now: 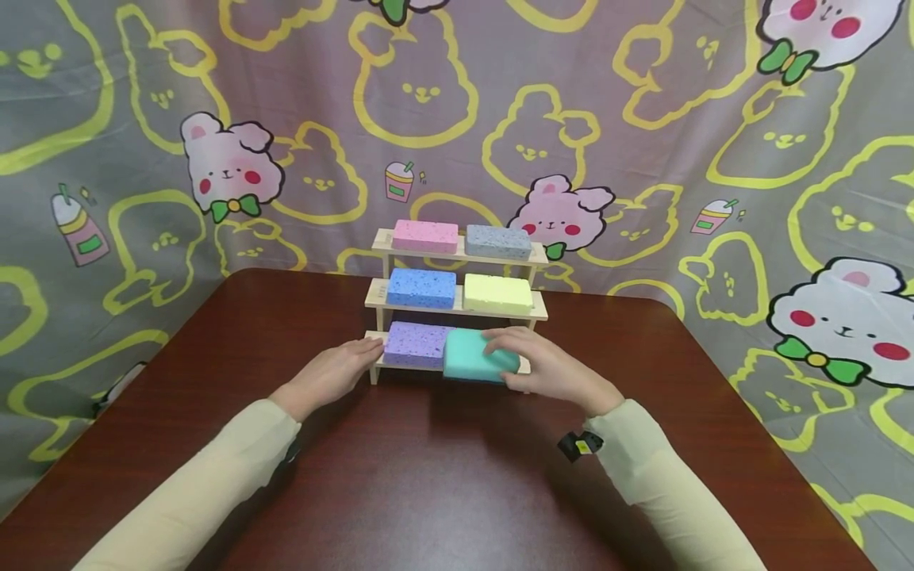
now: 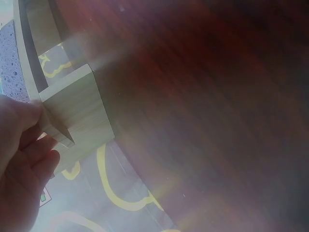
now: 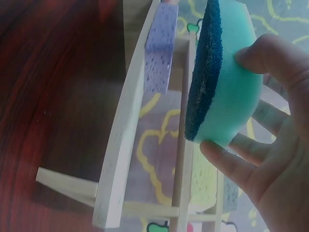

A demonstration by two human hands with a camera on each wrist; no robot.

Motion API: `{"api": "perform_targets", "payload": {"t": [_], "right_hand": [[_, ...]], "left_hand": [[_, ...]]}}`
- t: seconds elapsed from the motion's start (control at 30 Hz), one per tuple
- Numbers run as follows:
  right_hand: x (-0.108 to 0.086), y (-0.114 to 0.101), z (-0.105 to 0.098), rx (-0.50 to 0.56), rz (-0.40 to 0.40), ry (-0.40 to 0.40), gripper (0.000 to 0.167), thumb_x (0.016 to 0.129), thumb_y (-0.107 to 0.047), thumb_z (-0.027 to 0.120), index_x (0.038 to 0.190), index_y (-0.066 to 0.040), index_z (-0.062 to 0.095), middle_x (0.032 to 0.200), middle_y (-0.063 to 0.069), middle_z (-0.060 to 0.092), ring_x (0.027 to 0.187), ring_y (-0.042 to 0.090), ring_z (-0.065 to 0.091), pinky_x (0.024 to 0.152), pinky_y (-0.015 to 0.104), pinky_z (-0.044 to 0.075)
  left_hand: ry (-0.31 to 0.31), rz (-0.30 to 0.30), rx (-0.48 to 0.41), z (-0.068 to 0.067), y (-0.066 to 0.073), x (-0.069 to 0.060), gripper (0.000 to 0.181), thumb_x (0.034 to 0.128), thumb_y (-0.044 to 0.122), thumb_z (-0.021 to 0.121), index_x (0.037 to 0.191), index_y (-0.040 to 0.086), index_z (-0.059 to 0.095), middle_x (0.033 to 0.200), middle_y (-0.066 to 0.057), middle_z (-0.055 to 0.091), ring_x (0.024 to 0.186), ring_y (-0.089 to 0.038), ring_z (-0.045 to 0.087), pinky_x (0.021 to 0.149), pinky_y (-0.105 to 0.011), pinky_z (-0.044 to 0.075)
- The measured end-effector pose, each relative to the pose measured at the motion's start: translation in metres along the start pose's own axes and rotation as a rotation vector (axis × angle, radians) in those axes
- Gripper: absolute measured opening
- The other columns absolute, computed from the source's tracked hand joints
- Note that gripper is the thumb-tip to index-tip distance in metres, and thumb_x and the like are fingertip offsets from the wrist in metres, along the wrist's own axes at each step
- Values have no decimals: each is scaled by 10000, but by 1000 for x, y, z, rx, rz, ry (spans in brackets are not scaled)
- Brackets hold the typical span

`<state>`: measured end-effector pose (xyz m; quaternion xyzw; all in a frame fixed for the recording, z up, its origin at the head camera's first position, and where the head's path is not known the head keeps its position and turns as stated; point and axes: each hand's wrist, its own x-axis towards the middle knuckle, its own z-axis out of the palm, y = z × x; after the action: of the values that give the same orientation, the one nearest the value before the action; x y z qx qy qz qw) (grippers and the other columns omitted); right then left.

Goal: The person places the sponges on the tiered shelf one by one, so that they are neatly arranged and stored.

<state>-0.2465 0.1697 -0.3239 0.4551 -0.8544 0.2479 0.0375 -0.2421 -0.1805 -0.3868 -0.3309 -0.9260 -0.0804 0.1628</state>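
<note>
My right hand [image 1: 546, 366] grips a teal sponge [image 1: 477, 355] over the right half of the bottom shelf. The right wrist view shows its dark blue scouring layer [image 3: 205, 72] facing the shelf board, with a gap between them. A small three-step wooden rack [image 1: 524, 309] stands on the table. At the left end of its bottom step, my left hand [image 1: 336, 373] pinches the board between thumb and fingers, as the left wrist view shows [image 2: 24, 145]. Beside that hand lies a speckled purple sponge [image 1: 417, 345] on the bottom step.
On the middle step are a blue sponge [image 1: 421, 288] and a yellow sponge [image 1: 497, 293]. The top step bears a pink sponge [image 1: 425, 236] and a grey sponge [image 1: 498, 242]. A patterned curtain [image 1: 428, 95] hangs behind the brown table [image 1: 385, 476].
</note>
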Motion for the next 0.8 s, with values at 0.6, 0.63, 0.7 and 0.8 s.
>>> {"api": "perform_targets", "payload": {"t": [0.6, 0.63, 0.7, 0.8], "right_hand": [[-4, 32, -2, -21, 78, 20, 303, 833, -102, 650, 1115, -179, 571, 1348, 25, 452, 1186, 211, 386, 934, 436, 390], [-4, 33, -2, -21, 84, 19, 303, 833, -100, 651, 1115, -178, 571, 1348, 27, 451, 1186, 215, 385, 934, 436, 390], [-4, 35, -1, -23, 89, 17, 302, 830, -98, 650, 1112, -170, 571, 1348, 36, 452, 1188, 224, 385, 932, 439, 391], [-4, 37, 0, -28, 99, 13, 300, 827, -96, 649, 1108, -165, 571, 1345, 44, 454, 1191, 234, 384, 931, 443, 392]], "left_hand": [[5, 15, 0, 1, -1, 0, 348, 874, 7, 595, 1219, -32, 570, 1230, -184, 555, 1126, -319, 523, 907, -450, 445], [3, 14, 2, 0, -1, 0, 348, 875, 8, 595, 1220, -31, 569, 1230, -184, 554, 1126, -319, 523, 907, -450, 445], [3, 13, 5, 0, 0, 0, 346, 877, 12, 593, 1220, -31, 568, 1229, -184, 555, 1125, -318, 523, 906, -448, 446], [3, 8, 6, 0, 0, 0, 344, 880, 16, 591, 1220, -29, 568, 1227, -183, 556, 1123, -318, 524, 903, -449, 448]]}}
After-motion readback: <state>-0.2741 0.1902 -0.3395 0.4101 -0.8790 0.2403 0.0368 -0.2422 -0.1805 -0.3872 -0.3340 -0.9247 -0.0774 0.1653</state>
